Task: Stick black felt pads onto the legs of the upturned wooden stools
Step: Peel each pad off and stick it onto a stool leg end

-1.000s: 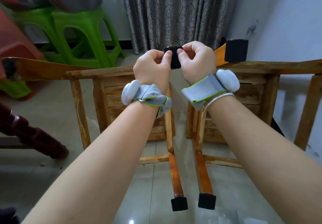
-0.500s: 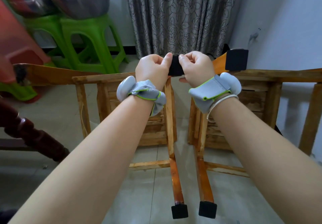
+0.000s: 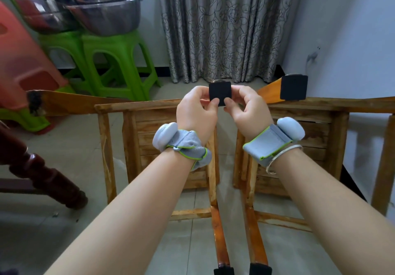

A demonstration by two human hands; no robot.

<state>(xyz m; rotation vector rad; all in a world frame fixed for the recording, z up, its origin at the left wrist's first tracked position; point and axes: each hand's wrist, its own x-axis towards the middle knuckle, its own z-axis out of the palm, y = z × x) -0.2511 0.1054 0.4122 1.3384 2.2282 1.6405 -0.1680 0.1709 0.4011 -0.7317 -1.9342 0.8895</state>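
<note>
Floor point(image 3: 64, 167): grey tile, carrying everything listed below.

Curtain point(image 3: 224, 28): grey, rose-patterned, hanging against the far wall down to the floor.

Left wooden stool point(image 3: 136, 129): upturned, seat on the floor. Far left leg end point(image 3: 35, 103) bare and dark-stained. Near right leg point(image 3: 220, 232) capped with a black pad point(image 3: 223, 271) at the bottom edge of the view.

Right wooden stool point(image 3: 316, 133): upturned, just beside the left one. Far left leg carries a black pad point(image 3: 294, 87); near left leg carries another point(image 3: 260, 269), partly cut off by the frame.

Green plastic stools point(image 3: 111, 60): two, side by side at the far left.

Steel basins point(image 3: 104, 13): stacked on the green stools.

Red plastic stool point(image 3: 19, 60): far left, blurred.

Dark turned furniture leg point(image 3: 42, 174): lower left, resting on the floor.

Left hand point(image 3: 197, 112): grey wrist strap with a pale puck. Grip pinches the left edge of the felt pad between thumb and fingers.

Right hand point(image 3: 248, 108): matching strap, plus a silver bangle point(image 3: 284, 152). Grip pinches the pad's right edge.

Felt pad point(image 3: 220, 93): black, square, held in the air between both hands above the gap between the two stools, flat face toward the camera, touching no stool leg.
</note>
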